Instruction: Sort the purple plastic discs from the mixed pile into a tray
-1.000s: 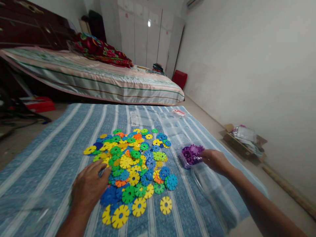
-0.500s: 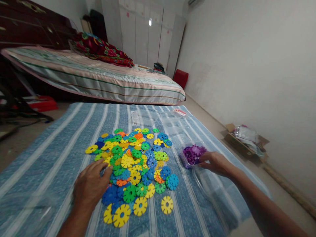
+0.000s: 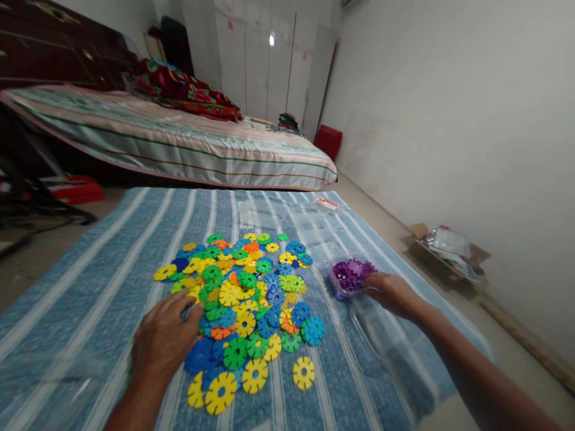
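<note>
A heap of notched plastic discs [image 3: 245, 323] in yellow, green, blue and orange lies spread on the striped cloth [image 3: 108, 275]. At its left edge rests my left hand [image 3: 166, 335], thumb and fingers apart, fingertips beside the yellow and green discs and holding nothing visible. A small clear plastic container [image 3: 343, 294] stands right of the heap, filled with purple plastic pieces [image 3: 354, 272]. My right hand [image 3: 390, 292] has its fingers closed at the container's right rim; the fingertips are partly hidden there.
A clear plastic lid [image 3: 375, 335] lies in front of the container. Thin clear packaging [image 3: 265, 214] and a bag with a red label [image 3: 327, 204] lie at the far side. Beyond is a bed [image 3: 224, 161]; on the floor at right sits a cardboard box [image 3: 435, 263].
The container has shifted slightly away from me with my right hand at its rim, and its purple pieces have moved a little. My left hand stays in place.
</note>
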Motion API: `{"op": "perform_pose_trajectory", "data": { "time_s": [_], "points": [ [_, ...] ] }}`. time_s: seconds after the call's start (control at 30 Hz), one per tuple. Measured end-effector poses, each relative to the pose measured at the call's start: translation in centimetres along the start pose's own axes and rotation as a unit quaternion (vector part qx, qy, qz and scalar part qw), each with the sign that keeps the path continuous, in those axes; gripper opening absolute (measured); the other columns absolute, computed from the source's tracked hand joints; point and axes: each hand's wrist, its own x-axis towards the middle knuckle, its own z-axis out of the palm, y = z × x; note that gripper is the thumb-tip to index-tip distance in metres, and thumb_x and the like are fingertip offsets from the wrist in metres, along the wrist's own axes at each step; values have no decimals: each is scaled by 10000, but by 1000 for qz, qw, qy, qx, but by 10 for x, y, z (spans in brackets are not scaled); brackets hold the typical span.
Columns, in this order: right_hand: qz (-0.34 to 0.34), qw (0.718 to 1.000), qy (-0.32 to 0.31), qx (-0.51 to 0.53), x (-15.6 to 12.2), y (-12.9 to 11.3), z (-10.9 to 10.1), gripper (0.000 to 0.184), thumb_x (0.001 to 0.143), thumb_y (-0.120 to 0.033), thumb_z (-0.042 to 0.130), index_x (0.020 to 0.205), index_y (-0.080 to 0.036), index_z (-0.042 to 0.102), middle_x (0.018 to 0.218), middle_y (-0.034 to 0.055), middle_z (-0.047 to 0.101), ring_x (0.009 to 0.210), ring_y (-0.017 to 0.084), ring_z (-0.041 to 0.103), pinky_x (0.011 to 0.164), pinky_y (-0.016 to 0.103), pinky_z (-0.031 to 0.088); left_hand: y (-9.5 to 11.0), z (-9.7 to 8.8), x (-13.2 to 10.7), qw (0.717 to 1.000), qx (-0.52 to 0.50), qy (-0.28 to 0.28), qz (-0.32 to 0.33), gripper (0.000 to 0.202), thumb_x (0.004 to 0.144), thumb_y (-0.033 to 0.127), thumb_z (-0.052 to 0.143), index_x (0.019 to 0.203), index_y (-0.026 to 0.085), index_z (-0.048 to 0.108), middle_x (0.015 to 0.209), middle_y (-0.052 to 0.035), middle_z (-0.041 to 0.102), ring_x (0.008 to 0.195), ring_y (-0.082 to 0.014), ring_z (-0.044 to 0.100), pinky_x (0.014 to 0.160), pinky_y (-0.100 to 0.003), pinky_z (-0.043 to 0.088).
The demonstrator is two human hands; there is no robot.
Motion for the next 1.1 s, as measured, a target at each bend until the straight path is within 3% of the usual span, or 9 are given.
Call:
{"op": "perform_pose_trajectory", "data": {
  "time_s": [0.2,0.7,1.1],
  "points": [
    [16,1000,-2,2,2,5,3,206,878,-231,501,961,-241,689,994,56,707,927,184,638,800,261,457,-1,3,-1,1000,2,-3,-10,421,819,451,338,800,173,654,1084,-155,696,1075,-264,626,988,-406,462],
    [33,997,13,72,6,18,13,213,835,-199,534,938,-225,718,967,65,726,895,202,654,812,292,467,-4,4,-2,1000,-9,-5,-7,414,814,453,364,805,162,659,1086,-168,695,1072,-275,629,984,-424,466],
    [60,993,46,86,-5,45,16,244,862,-248,490,956,-193,709,988,87,718,901,227,658,808,331,477,-2,0,-1,1000,-3,-9,-11,401,808,441,361,804,168,655,1086,-165,693,1080,-267,627,999,-403,460]
  ]
}}
